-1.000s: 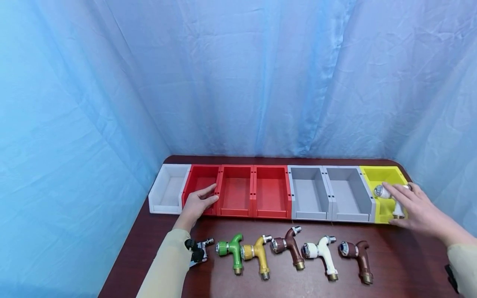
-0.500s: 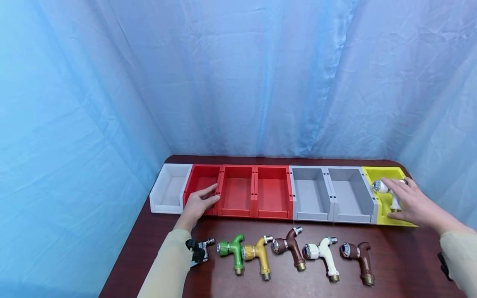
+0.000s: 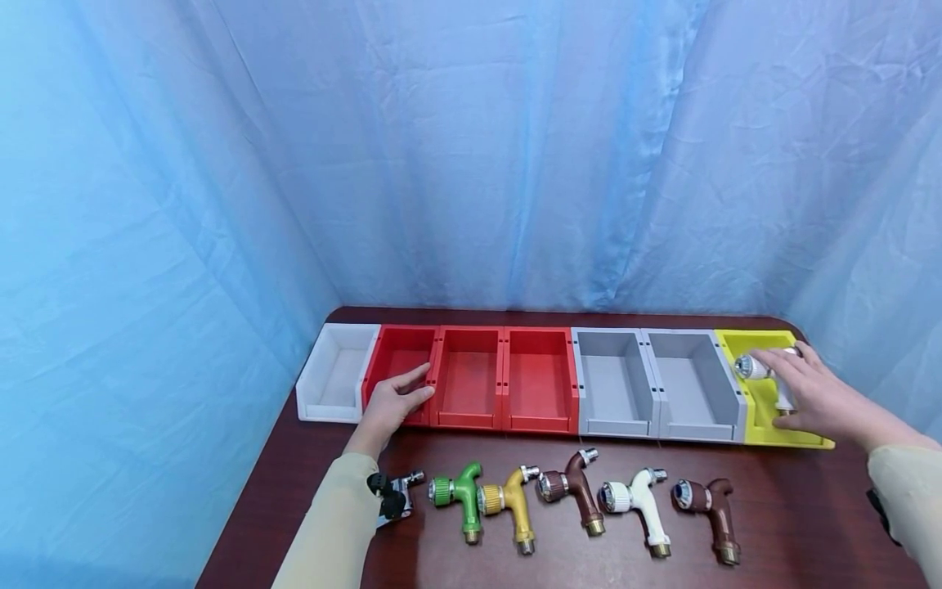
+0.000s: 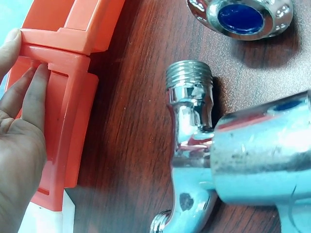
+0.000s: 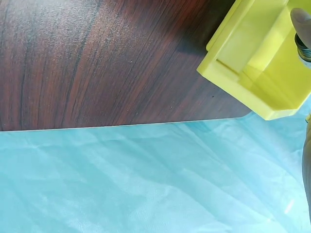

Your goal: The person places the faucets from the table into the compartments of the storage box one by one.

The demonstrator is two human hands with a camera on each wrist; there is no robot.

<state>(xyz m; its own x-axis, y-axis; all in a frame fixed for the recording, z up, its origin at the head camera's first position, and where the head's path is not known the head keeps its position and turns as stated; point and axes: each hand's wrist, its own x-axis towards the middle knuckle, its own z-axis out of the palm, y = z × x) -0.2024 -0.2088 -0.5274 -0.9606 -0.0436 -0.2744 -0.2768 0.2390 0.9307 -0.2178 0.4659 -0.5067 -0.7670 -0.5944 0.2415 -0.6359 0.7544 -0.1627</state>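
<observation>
My right hand [image 3: 824,397] grips a white faucet [image 3: 751,367] with a chrome-capped knob, inside the outline of the yellow bin [image 3: 758,433] at the right end of the row. In the right wrist view, only the thumb [image 5: 302,26] and the faucet's threaded end [image 5: 304,51] show over that bin. My left hand [image 3: 386,409] reaches over the leftmost red bin [image 3: 401,343], its thumb and index fingertips at the wall shared with the middle red bin [image 3: 465,393]. Its fingers [image 4: 36,97] lie fairly straight against the red plastic in the left wrist view.
Another red bin [image 3: 540,384], two grey bins [image 3: 614,427] and a white bin [image 3: 327,413] complete the row. In front lie green [image 3: 465,499], yellow [image 3: 518,507], brown [image 3: 581,495] and white [image 3: 645,507] faucets, another brown faucet [image 3: 717,519], and a chrome faucet [image 4: 192,116]. Blue curtain [image 3: 515,164] hangs behind.
My right hand, holding the white faucet, has shifted slightly back, deeper over the yellow bin. My left hand and the faucets on the table stay put.
</observation>
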